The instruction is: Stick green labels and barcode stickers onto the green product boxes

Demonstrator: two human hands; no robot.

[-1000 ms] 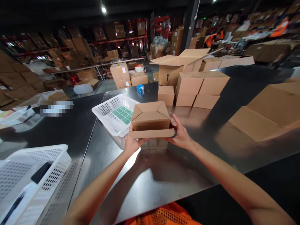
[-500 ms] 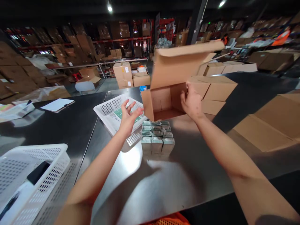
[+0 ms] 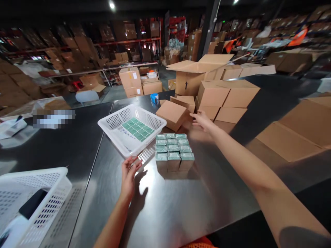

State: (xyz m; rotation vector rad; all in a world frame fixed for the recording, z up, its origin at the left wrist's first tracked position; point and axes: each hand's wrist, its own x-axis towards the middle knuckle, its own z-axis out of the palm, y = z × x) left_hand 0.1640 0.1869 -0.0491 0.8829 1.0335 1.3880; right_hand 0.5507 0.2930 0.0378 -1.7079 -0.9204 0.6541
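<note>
My left hand hovers over the steel table near the front edge of a white perforated basket, fingers apart and holding nothing. In that basket lies a green sheet with a white grid. My right hand reaches forward with its fingers stretched out, just right of a small brown cardboard box; whether a fingertip touches it I cannot tell. That box rests tilted behind the basket's right corner. Between my arms stands a block of several small green-topped, film-wrapped boxes in rows.
Behind the small box are a large open carton and stacked brown cartons. A blue tape roll stands at the far edge. Another white basket with a dark object sits lower left. More cardboard lies at right.
The open cardboard box has gone from my right hand down onto the table behind the green-topped boxes. My left hand has drawn back toward me, away from above the basket.
</note>
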